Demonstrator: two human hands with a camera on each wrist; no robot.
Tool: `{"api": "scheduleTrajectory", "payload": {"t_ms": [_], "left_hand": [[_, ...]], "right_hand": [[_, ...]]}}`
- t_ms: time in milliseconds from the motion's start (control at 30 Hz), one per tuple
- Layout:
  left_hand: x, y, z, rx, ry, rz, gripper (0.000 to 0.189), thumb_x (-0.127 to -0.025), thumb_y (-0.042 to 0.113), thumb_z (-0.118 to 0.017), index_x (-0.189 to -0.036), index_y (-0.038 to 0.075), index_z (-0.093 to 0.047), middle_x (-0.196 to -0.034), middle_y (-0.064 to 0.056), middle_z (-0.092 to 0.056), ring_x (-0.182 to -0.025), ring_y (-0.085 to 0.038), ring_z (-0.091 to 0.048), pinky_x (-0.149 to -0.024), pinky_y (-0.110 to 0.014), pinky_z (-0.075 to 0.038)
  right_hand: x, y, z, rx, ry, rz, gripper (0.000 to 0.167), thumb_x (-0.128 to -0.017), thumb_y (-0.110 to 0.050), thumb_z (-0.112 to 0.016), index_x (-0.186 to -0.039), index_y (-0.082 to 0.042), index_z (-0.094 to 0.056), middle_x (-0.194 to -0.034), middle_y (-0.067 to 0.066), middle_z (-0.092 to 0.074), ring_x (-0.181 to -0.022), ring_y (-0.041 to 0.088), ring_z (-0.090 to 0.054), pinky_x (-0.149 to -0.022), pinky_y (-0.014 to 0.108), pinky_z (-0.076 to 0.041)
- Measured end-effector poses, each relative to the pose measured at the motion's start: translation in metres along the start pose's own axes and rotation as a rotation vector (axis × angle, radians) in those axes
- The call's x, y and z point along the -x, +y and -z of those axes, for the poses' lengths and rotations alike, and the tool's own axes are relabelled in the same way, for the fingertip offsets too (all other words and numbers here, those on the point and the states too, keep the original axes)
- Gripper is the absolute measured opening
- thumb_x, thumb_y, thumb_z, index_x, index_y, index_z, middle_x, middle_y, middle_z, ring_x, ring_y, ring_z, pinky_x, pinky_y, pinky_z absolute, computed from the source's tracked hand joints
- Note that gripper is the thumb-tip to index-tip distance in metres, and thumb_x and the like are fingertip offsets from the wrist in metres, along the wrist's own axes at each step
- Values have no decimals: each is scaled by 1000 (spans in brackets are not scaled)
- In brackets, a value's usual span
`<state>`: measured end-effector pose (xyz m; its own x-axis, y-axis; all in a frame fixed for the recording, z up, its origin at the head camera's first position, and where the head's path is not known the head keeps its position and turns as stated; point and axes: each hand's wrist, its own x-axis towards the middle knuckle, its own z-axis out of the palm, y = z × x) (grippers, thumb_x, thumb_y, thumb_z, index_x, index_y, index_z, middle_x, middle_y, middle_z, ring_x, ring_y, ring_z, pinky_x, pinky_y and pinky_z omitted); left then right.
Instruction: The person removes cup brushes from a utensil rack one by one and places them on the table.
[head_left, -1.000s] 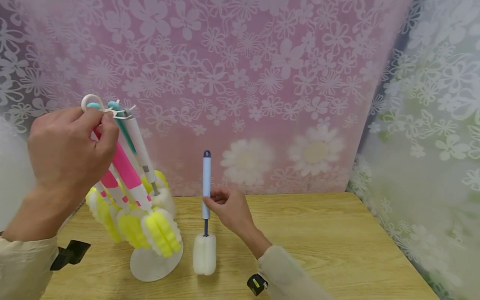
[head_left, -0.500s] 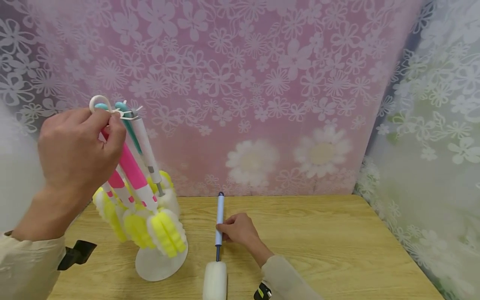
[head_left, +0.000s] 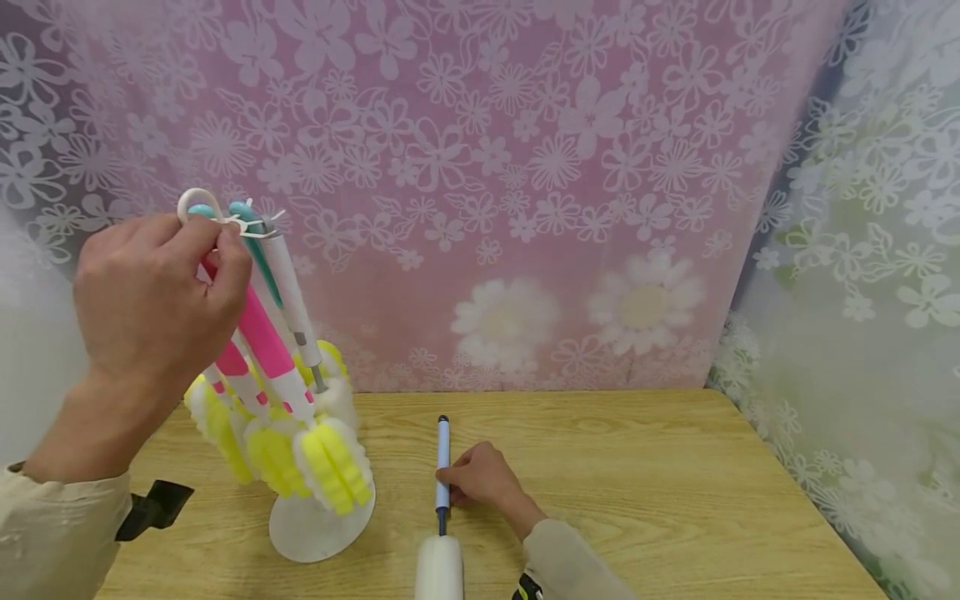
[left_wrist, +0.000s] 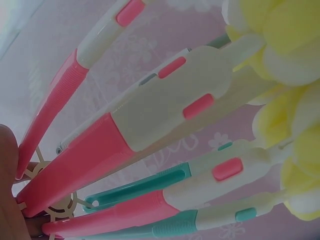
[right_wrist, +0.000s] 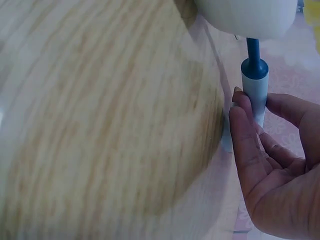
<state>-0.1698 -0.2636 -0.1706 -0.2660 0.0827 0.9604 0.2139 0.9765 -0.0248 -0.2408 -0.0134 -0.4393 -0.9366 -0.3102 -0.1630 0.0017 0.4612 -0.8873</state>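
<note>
On the left, my left hand (head_left: pixel 161 292) is curled at the top of a white brush stand (head_left: pixel 307 537), by its ring and hook arms. Several cup brushes with pink-and-white handles (head_left: pixel 266 337) and yellow-and-white sponge heads (head_left: pixel 330 467) hang from it. Others have teal or white handles. In the left wrist view, the hook ring (left_wrist: pixel 64 202) shows behind the handles. My right hand (head_left: pixel 483 479) pinches the light-blue handle (head_left: pixel 443 454) of a bottle brush between thumb and fingers. Its white sponge head (head_left: pixel 439 571) points toward me, low over the table, partly cut off by the frame.
The wood-grain table (head_left: pixel 615 492) reaches back to a pink flowered curtain (head_left: pixel 525 208). A pale flowered curtain (head_left: pixel 885 275) runs along the right side. The stand with its brushes is left of the blue bottle brush.
My right hand has lowered the blue bottle brush toward the table and toward me, tipping it from upright to lying flatter. My left hand stays at the top of the stand.
</note>
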Motion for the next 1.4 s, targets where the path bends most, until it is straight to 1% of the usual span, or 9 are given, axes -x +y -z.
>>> {"api": "scheduleTrajectory", "payload": {"t_ms": [233,433,567,733,800,967,1133,1300,1400], "left_hand": [[1,0,1,-4,1,-8,38,-90,20,-40,-62,-3,-50,-54,-19,-44,-56,-43,-45,-59,-57,-38],[2,0,1,-2,0,-1,38,-90,21,-40,-65,-4,-53,-55,-19,-45,-58,-44,-47,-61,-58,-39],[2,-1,0,0,5,0,37,-90,21,-41,-64,-3,-52,-55,-19,-44,-58,-44,-47,-62,-58,-39],[2,-4,0,-19,-6,-32,41,-93,23,-37,-63,-2,-50,-54,-17,-43,-56,-41,-45,-59,-55,-39],[2,-5,0,-21,-7,-34,42,-93,24,-36,-63,-1,-50,-53,-17,-42,-55,-40,-45,-58,-54,-38],[2,-6,-1,-12,12,-15,41,-92,24,-38,-62,-1,-49,-53,-17,-41,-55,-41,-44,-58,-55,-37],[1,-6,-1,-18,4,-25,43,-93,26,-36,-64,-2,-52,-55,-17,-44,-57,-40,-45,-58,-54,-38],[0,-4,-2,-6,12,-24,42,-93,24,-37,-63,-2,-51,-54,-16,-43,-55,-39,-44,-57,-53,-36],[0,-4,-3,0,13,-16,40,-92,23,-38,-64,-2,-52,-55,-18,-45,-57,-41,-45,-59,-55,-38]], "right_hand": [[5,2,-1,-23,-34,31,15,-83,-14,-71,-77,0,-73,-60,8,-66,-58,23,-68,-52,32,-55],[3,6,-2,-26,-35,22,16,-84,-16,-71,-78,-1,-73,-60,6,-66,-57,21,-67,-52,31,-55],[2,7,-3,-37,-37,8,16,-84,-15,-71,-78,-1,-73,-60,7,-66,-57,21,-67,-51,31,-55],[3,6,-4,-65,-37,-5,15,-84,-14,-71,-79,0,-73,-61,8,-66,-56,20,-67,-51,30,-55],[2,6,-5,-76,-33,-10,15,-84,-13,-71,-80,0,-73,-61,8,-66,-55,20,-67,-51,30,-55],[1,4,-10,-93,-32,-4,15,-84,-14,-70,-80,0,-73,-62,7,-66,-55,18,-66,-51,28,-55],[1,2,-12,-88,-39,-2,17,-85,-16,-70,-81,0,-72,-63,6,-66,-56,18,-66,-51,28,-55],[3,1,-4,-70,-35,30,26,-90,-23,-66,-83,1,-70,-67,9,-66,-60,21,-67,-55,31,-55],[2,-5,4,-82,-24,82,31,-94,-26,-60,-87,3,-68,-71,13,-66,-64,26,-66,-58,35,-56]]}}
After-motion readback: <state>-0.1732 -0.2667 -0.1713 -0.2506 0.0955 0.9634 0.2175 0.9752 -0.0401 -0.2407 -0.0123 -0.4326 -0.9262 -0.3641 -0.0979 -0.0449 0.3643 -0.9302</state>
